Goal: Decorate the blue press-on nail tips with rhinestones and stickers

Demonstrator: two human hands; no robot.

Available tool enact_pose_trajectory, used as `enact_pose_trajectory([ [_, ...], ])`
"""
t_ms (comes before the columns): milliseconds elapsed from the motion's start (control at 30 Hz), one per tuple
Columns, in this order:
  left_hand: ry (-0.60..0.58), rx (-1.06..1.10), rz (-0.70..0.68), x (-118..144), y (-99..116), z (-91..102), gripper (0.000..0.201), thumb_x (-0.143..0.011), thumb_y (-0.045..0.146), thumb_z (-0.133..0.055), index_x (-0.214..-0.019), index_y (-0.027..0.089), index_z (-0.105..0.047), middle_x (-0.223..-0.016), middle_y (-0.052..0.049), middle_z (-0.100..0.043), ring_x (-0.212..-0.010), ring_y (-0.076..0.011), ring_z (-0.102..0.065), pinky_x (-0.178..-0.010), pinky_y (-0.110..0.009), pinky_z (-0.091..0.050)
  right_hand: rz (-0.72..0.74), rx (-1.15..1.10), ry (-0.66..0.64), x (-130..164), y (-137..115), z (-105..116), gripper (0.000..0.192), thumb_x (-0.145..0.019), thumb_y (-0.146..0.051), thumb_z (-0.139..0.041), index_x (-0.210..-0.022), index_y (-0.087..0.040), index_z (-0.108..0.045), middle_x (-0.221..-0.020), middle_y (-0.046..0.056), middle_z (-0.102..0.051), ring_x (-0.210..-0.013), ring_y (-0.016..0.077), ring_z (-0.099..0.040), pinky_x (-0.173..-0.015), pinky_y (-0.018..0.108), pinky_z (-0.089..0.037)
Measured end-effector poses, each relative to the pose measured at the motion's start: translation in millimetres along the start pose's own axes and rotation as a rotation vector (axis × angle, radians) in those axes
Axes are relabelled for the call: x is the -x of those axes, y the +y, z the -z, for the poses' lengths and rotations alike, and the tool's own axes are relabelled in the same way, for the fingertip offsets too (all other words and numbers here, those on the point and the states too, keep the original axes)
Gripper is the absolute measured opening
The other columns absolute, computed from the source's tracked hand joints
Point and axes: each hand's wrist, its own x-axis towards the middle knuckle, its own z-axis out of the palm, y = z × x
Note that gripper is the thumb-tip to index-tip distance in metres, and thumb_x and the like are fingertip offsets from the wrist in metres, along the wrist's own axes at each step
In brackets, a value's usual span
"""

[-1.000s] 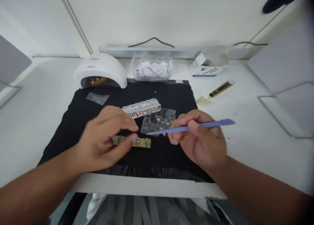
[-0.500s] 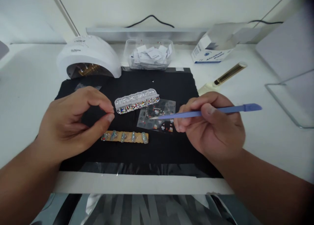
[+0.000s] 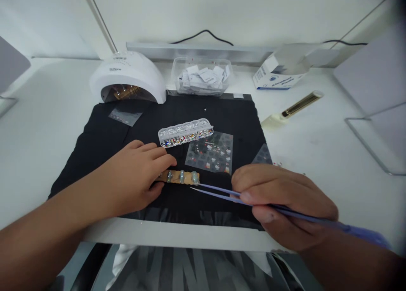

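Observation:
Fingers of my left hand [image 3: 131,179] grip the left end of a tan strip [image 3: 176,177] that carries several blue-grey false nails; the hand hides part of it. My right hand [image 3: 285,202] is closed around purple tweezers [image 3: 222,193]. Their two tips are apart, close to the false nail [image 3: 195,177] at the strip's right end; whether they touch it I cannot tell. Just behind the strip lies a clear nail sticker sheet [image 3: 211,152] with small red and white pictures. An open case of colourful rhinestones [image 3: 186,133] is behind the left hand.
A white nail lamp [image 3: 127,73] stands at the back left, beside a clear tub of white packets [image 3: 203,77]. An open white box [image 3: 281,73] and a gold-handled brush [image 3: 301,105] are at the right. Clear film [image 3: 126,113] lies on the black mat [image 3: 95,143].
My left hand has come down from a raised pinch onto the strip. My right hand has lowered and turned the tweezers, bringing their tips from over the sticker sheet to the strip's right end.

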Motion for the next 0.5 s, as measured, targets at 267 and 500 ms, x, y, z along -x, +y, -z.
enact_pose_trajectory([
  [267,-0.064,0.016,0.053,1,3,0.0,0.027,-0.085,0.021,-0.053,-0.112,0.022,-0.057,-0.102,-0.002,-0.066,-0.089,-0.0212,-0.064,-0.078,-0.037,-0.047,-0.145,0.255,0.119,39,-37,-28,0.034,-0.080,-0.001,-0.055,-0.107,-0.018,-0.064,-0.084,0.006,-0.069,-0.076,0.0171,-0.066,-0.058,0.028,-0.058],
  [500,-0.060,0.012,0.058,4,2,-2.8,0.027,-0.083,0.022,-0.057,-0.110,0.022,-0.057,-0.099,-0.001,-0.066,-0.087,-0.0218,-0.065,-0.074,-0.035,-0.048,-0.358,0.187,0.226,52,-28,-63,0.025,-0.087,-0.007,-0.056,-0.110,-0.018,-0.062,-0.092,0.003,-0.066,-0.081,0.0127,-0.064,-0.069,0.028,-0.054],
])
